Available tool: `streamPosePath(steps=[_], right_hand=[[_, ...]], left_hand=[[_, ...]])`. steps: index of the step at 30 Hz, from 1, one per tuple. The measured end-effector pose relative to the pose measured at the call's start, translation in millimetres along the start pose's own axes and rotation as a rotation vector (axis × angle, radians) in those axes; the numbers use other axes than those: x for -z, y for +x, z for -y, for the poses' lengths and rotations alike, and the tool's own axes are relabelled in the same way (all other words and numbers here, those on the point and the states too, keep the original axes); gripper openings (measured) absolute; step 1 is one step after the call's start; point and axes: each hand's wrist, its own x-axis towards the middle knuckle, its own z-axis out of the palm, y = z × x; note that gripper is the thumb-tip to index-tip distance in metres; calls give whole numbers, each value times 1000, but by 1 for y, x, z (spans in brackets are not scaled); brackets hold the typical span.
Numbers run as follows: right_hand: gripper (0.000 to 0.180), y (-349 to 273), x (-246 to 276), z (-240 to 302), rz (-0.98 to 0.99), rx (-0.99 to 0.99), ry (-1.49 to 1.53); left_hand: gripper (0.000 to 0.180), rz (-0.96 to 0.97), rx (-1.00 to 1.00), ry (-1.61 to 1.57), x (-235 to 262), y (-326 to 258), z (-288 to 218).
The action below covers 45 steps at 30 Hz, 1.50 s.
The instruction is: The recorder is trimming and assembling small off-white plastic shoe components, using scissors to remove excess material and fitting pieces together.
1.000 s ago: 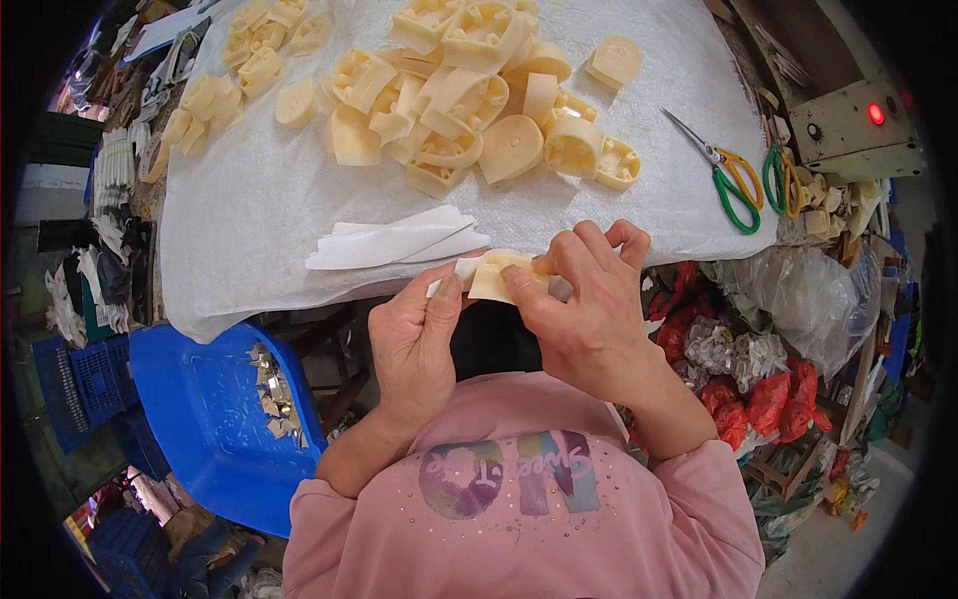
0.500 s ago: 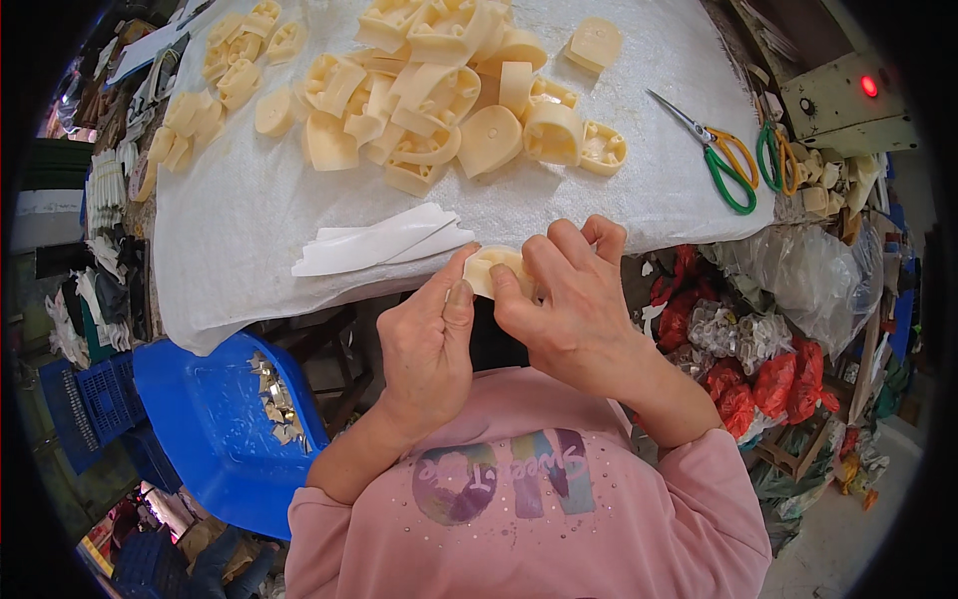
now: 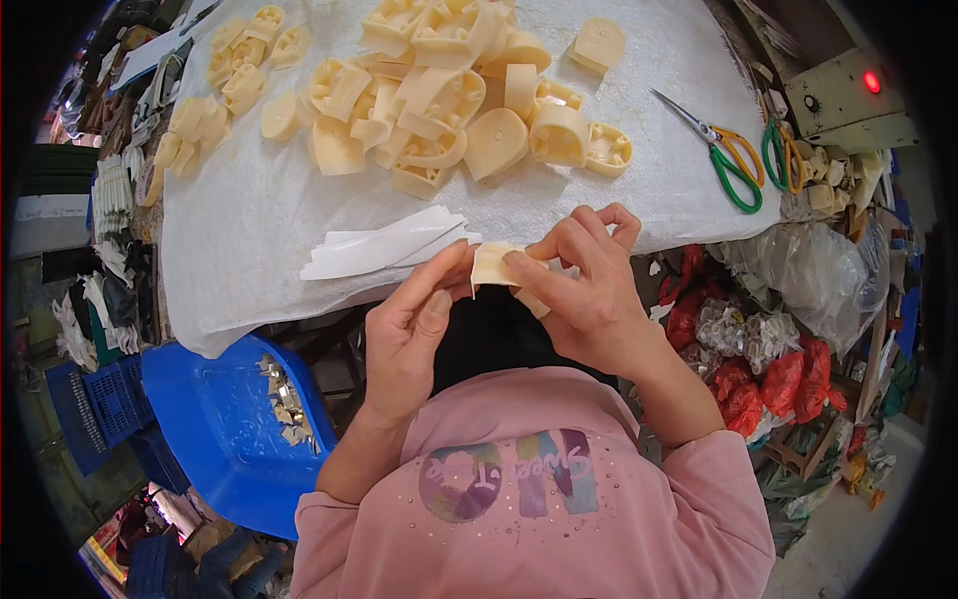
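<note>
Above my lap, at the near edge of the table, I hold a cream plastic shoe heel (image 3: 494, 265). My right hand (image 3: 589, 275) grips it from the right, its thumb pressed on the upper face. The fingertips of my left hand (image 3: 414, 309) meet its left edge, where a thin pale edge shows; whether that edge is a separate strip I cannot tell. My fingers partly cover the heel. Just beyond my left hand lie overlapping white strips (image 3: 384, 243). A pile of similar cream heels (image 3: 434, 100) sits farther back on the table.
Scissors with green and orange handles (image 3: 733, 160) lie at the right of the white-covered table (image 3: 249, 220). A blue basin (image 3: 220, 439) with small metallic scraps stands at lower left. Red and clear plastic bags (image 3: 768, 369) crowd the right side, below a box with a red light (image 3: 848, 95).
The heel has been turned in my hands so a flatter, squarer side shows. My left hand has shifted slightly left and its thumb has come away from the piece.
</note>
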Motion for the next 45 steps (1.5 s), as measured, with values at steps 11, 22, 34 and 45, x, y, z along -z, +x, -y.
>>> streamPosePath(steps=[11,22,34,45], right_hand=[[35,0,3,3,11,-17,220],[37,-8,-1,-5,19,-52,532],[36,-8,5,-4,151,-57,479],[42,-6,9,-9,171,-39,470]], left_hand=[[28,-193,-216,61,-8,3,16],[26,-98,-303,452,-8,13,-2],[14,1,-421,583,-9,17,4],[16,-78,-331,369,-18,17,18]])
